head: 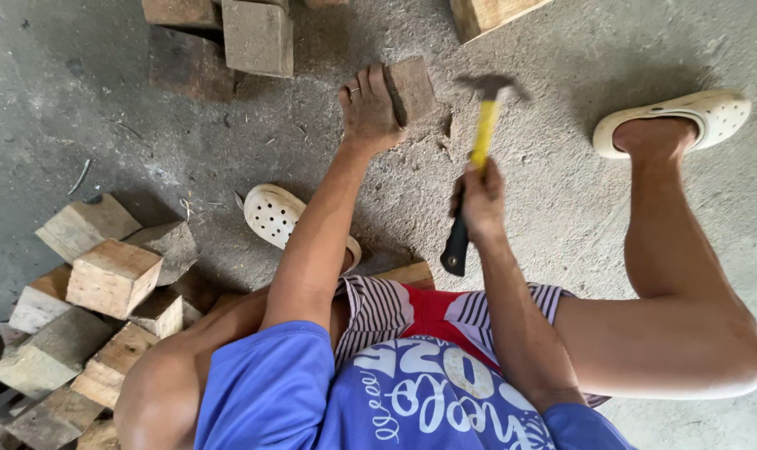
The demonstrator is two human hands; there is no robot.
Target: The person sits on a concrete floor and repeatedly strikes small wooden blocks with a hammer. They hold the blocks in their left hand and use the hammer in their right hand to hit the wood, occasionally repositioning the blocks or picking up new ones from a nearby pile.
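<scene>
On the concrete floor [78, 75] between your feet, your left hand [368, 108] is clamped around a wood block [412, 87], steadying it on the ground. Your right hand [481, 200] is closed around the hammer [478, 146] at mid-handle, with the head raised just right of the block and not touching it. This looks like the striking step, caught with the hammer up. A blow from here calls for the head to land on the block's exposed right part, well clear of your left fingers [378, 83] wrapped over its near edge, with the block kept flat so it doesn't skid. More blocks [112, 275] sit piled at your left, others [257, 37] lie beyond, and a sandal [274, 212] rests near your left forearm.
</scene>
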